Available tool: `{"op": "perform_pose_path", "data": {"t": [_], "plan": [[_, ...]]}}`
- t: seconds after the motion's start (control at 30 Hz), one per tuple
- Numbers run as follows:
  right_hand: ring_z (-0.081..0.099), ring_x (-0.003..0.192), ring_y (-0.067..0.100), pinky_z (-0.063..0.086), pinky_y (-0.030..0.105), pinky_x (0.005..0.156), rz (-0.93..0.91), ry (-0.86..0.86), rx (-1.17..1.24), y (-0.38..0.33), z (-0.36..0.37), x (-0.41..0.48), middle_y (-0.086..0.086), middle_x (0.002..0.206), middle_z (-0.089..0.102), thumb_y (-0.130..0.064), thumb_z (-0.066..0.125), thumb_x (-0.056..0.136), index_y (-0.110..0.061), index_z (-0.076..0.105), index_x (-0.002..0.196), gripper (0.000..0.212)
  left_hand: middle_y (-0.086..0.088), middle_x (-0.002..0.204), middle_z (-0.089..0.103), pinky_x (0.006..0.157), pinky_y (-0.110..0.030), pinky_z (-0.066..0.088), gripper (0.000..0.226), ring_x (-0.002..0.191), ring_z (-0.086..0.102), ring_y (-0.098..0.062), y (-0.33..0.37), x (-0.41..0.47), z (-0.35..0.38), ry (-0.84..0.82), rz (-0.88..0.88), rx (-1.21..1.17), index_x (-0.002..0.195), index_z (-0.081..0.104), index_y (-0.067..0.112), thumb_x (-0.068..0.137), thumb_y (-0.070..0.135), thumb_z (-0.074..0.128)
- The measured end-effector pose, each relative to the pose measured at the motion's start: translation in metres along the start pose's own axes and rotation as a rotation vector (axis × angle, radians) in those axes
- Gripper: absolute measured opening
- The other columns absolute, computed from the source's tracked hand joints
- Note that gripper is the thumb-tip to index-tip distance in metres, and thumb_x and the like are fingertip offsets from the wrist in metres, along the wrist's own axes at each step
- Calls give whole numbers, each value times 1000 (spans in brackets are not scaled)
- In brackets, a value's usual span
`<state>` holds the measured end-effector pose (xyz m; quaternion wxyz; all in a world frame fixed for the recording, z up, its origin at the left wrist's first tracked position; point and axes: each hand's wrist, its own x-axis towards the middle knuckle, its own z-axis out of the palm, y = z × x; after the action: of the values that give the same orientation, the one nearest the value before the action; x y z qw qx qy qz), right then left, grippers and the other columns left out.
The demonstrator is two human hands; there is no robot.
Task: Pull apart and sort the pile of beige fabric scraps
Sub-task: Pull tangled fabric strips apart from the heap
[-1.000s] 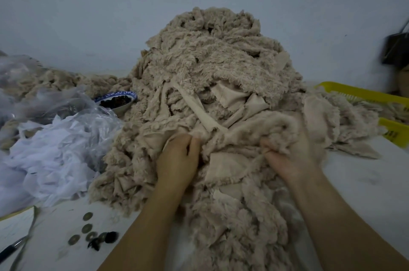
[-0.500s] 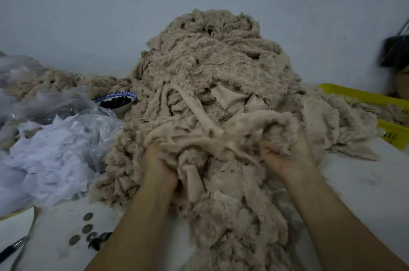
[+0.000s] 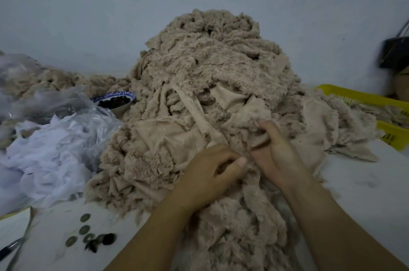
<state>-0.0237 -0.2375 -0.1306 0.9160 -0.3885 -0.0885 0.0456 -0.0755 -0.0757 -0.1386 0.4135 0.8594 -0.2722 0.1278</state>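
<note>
Right hand (image 3: pixel 274 151): palm turned inward, fingers curled round a fold of beige scrap (image 3: pixel 256 116) and gripping it, wrist low, forearm coming in from lower right.

Left hand (image 3: pixel 210 173): knuckles up, fingers curled under, thumb pointing at the right hand and almost touching it. There's a dark gap under the fingers, so can't tell if it has any cloth pinched. Forearm comes in from the bottom centre, lying over the near edge of the heap.

Both hands sit close together at the front of the pile of beige fabric scraps (image 3: pixel 221 67). A flat beige strip (image 3: pixel 194 109) runs diagonally down to the left knuckles. The pile is tall, sits mid-table against the wall and spills toward the person.

The table (image 3: pixel 365 182) is white. Yellow basket (image 3: pixel 354 96) to the right, with scraps draped into it. Blue-rimmed bowl (image 3: pixel 115 99) of dark bits just left of the pile. Clear plastic bag (image 3: pixel 55 149) of white scraps further left. Small round discs (image 3: pixel 85 229) near the front left, a pen (image 3: pixel 8 250) at the edge.
</note>
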Motion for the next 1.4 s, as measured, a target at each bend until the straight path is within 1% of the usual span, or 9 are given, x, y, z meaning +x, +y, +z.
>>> {"op": "perform_pose_path", "data": {"t": [0.23,0.4,0.57,0.67,0.9,1.0,1.1,1.3,1.4], "plan": [[68,74,17,54,33,67,-250,260,-563,0,-4,2,-3,84,73,-40,67,74,-21,65,101,33,-2,104,62,89,-31,42,23,103,51,-15,-24,1,5,-84,-133,209,105,72,15,97,34,62],[51,135,19,43,46,110,-274,292,-732,1,-19,3,2,153,44,-61,55,91,-35,32,152,71,6,75,63,60,-16,43,20,67,57,-5,-21,3,1,244,-386,-151,81,64,22,99,23,55],[63,75,-8,47,12,66,-69,-135,-1153,23,0,-4,-21,80,68,-69,50,90,-42,68,88,32,2,75,70,64,-32,52,20,67,64,-15,-18,4,-6,462,-572,-375,81,67,30,97,30,55],[54,82,-14,39,3,67,27,-323,-1352,26,3,-3,-27,94,53,-54,57,92,-43,58,102,15,1,79,75,68,-36,57,31,75,71,-18,-18,5,-14,584,-649,-641,74,71,35,100,29,54],[60,65,5,45,15,57,-98,-7,-1004,18,3,-10,-3,76,66,-39,62,94,-21,65,86,21,-6,90,78,57,-29,59,12,77,76,-21,-22,9,-29,744,-622,-1135,106,65,17,102,23,56],[72,96,23,59,37,83,9,117,-530,7,5,-10,8,102,75,-36,61,97,-20,72,104,21,14,72,70,54,-22,48,16,65,66,-11,-24,7,-29,747,-555,-594,90,63,20,102,28,55],[72,101,25,56,42,91,35,170,-384,3,6,-10,8,106,76,-36,62,97,-16,71,114,28,10,110,56,88,-26,37,17,106,49,-11,-19,3,-21,686,-210,240,108,65,21,99,29,53],[75,87,17,58,22,64,-95,154,-477,9,12,-14,2,94,78,-40,63,95,-33,78,92,17,18,87,57,70,-27,46,57,81,52,0,8,2,10,87,-134,310,95,62,33,81,80,33],[75,89,20,60,28,69,-69,134,-463,11,14,-14,5,95,78,-38,63,95,-30,79,89,19,7,76,59,66,-27,44,31,73,53,-5,-6,1,15,133,-259,106,80,62,19,86,48,54]]}}
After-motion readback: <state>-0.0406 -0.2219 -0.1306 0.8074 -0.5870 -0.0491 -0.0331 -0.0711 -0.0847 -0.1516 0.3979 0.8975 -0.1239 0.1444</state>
